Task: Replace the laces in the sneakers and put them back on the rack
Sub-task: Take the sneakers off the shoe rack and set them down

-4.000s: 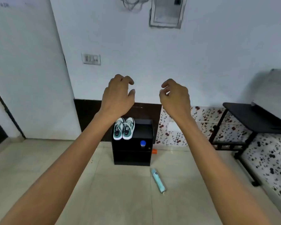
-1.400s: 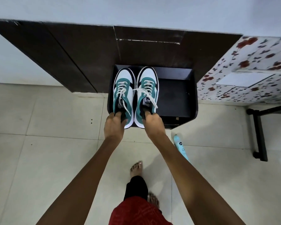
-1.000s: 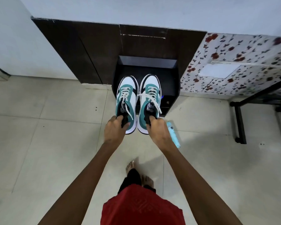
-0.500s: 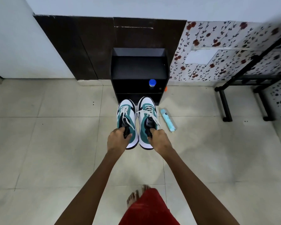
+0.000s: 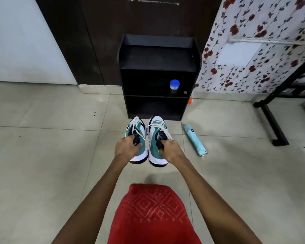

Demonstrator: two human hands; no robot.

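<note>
Here the 2 sneakers are off the rack and in the person's hands, side by side in front of its lowest shelf, toes toward the rack and heels toward the person. The left hand grips the left sneaker at the collar, its fingers curled into the opening and its thumb on the outside. The right hand holds the right sneaker the same way, fingers hooked in beside the tongue. Both shoes are teal and white with dark soles, and both carry white laces whose loose ends trail over the uppers. The shoes nearly touch each other. A faint shadow lies on the floor just below their heels.

The rack is black, stands against a dark wall panel, and its top shelf is bare. A small jar with a blue lid stands on the middle shelf toward the right. A pale teal spray can lies on the tiles just right of the sneakers. A small orange thing sits by the rack's right foot. A red patterned garment fills the bottom of the view between the forearms.
</note>
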